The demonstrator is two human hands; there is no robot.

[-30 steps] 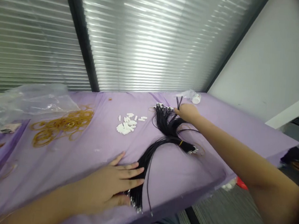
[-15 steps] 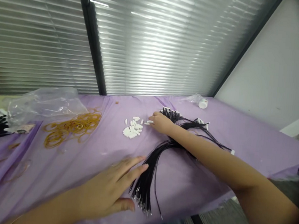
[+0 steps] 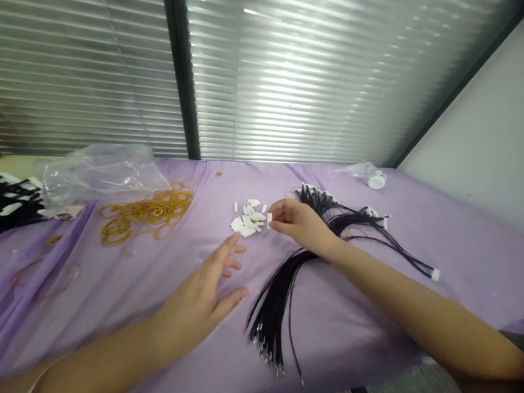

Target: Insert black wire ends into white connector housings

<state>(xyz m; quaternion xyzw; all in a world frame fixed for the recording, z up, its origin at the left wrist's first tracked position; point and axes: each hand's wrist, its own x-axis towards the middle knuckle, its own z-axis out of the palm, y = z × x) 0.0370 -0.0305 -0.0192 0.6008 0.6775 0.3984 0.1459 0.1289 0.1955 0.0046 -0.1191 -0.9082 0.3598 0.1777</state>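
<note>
Right hand (image 3: 300, 223): thumb and fingertips pinched on one small white connector (image 3: 269, 220), just right of the white connector pile (image 3: 248, 218) on the purple tablecloth (image 3: 144, 284). Left hand (image 3: 205, 292): fingers spread, relaxed, holding nothing, above the cloth, left of the black wire bundle (image 3: 275, 301). Rubber bands (image 3: 143, 217) lie far left.

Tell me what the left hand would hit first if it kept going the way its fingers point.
Probably the pile of small white connectors: the left hand is open above the purple cloth, fingers aimed up and right toward it. Depth is unclear.
</note>
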